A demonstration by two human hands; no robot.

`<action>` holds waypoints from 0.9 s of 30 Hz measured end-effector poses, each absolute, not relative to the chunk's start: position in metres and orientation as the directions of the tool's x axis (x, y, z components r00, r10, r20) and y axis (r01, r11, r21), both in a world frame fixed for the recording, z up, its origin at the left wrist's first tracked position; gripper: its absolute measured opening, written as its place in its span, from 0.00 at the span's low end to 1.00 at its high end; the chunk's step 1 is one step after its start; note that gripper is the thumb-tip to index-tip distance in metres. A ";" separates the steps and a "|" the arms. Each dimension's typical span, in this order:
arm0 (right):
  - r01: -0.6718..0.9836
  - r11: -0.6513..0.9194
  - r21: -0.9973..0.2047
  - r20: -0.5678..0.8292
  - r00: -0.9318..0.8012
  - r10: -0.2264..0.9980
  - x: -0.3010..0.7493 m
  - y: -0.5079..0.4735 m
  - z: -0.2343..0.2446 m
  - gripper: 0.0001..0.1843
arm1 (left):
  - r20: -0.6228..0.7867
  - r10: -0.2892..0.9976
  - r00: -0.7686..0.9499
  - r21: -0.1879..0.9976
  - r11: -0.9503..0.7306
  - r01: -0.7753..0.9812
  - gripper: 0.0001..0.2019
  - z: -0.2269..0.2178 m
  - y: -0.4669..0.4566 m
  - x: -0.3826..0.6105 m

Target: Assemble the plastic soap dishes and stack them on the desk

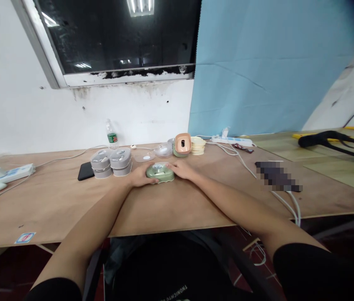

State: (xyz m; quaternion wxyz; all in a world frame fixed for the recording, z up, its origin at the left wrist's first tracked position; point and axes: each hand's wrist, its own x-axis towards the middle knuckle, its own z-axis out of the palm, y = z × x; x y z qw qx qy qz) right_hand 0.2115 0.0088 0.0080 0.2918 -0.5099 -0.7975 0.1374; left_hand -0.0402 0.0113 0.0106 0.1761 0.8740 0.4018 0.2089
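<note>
A small green lidded container (160, 172) rests on the table in front of me, with a round label or dial on its top. My left hand (139, 176) curls round its left side, thumb along the front. From the right, my right hand (180, 169) grips its upper right edge with bent fingers. Two grey lidded containers, one on the left (101, 163) and one on the right (121, 161), stand side by side left of my left hand. Behind the green one lie a clear plastic cover (144, 156) and an orange-pink container part (183, 143) tipped on its side.
Cream-coloured stacked pieces (197, 145) stand at the back. A plastic bottle (111, 133) is by the wall, and a black phone (85, 171) lies left of the grey containers. Power strips (10, 174) and white cables (242, 161) spread over both sides of the table (177, 209).
</note>
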 end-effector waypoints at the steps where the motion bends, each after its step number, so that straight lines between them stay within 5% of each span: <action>1: 0.733 0.444 -0.515 0.325 -0.312 0.893 0.211 0.009 0.008 0.30 | 0.216 0.774 0.595 0.498 -0.611 0.615 0.47 0.010 0.012 -0.041; 6: 0.725 0.443 -0.527 0.331 -0.305 0.893 0.212 0.009 0.009 0.29 | 0.313 0.750 0.583 0.479 -0.654 0.585 0.49 0.005 0.016 -0.039; 15: 0.654 0.385 -0.652 0.312 -0.231 0.921 0.216 0.015 0.002 0.37 | 0.552 0.611 0.568 0.154 -0.744 0.651 0.42 0.026 0.009 -0.043; 18: 0.632 0.417 -0.653 0.317 -0.272 0.909 0.215 0.016 -0.001 0.36 | 0.738 0.538 0.408 0.101 -0.685 0.721 0.39 0.041 0.012 -0.060; 22: 0.645 0.492 -0.585 0.346 -0.350 0.870 0.213 0.016 -0.002 0.33 | 0.883 0.468 -0.023 0.245 -0.418 0.875 0.42 0.056 0.019 -0.096; 27: 0.685 0.537 -0.493 0.373 -0.391 0.842 0.210 0.015 -0.002 0.31 | 0.805 0.444 -0.393 0.467 -0.065 0.882 0.39 0.055 0.021 -0.142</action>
